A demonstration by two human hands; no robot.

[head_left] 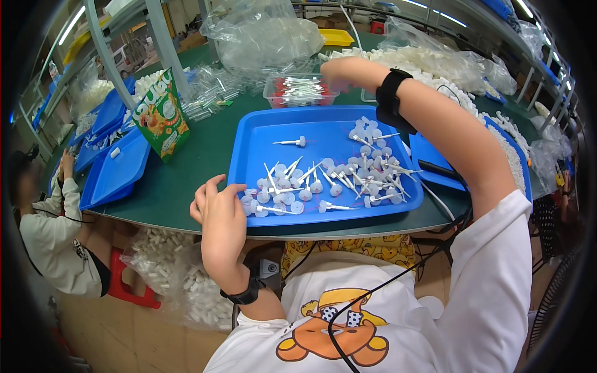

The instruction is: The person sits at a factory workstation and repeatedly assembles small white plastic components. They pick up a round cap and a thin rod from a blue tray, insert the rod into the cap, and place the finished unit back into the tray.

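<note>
A shallow blue tray (280, 127) lies on the green table in front of me. Many small white plastic pieces (373, 168), thin stems with round translucent discs, are heaped in its right and near parts. A single stemmed piece (301, 142) lies apart from them near the middle. My left hand (219, 208) is at the tray's near left corner, fingers apart and bent, with nothing seen in it. Reaching far across the tray, my right hand (342, 73) is beside a clear plastic box (273, 99) of thin white sticks over something red. Motion blurs its fingers.
A green snack bag (163, 118) stands left of the tray, near stacked blue trays (115, 168). Clear tubes (214, 90) and plastic bags (261, 37) lie at the back. White parts (435, 68) pile up at back right. Another person (59, 230) sits at left.
</note>
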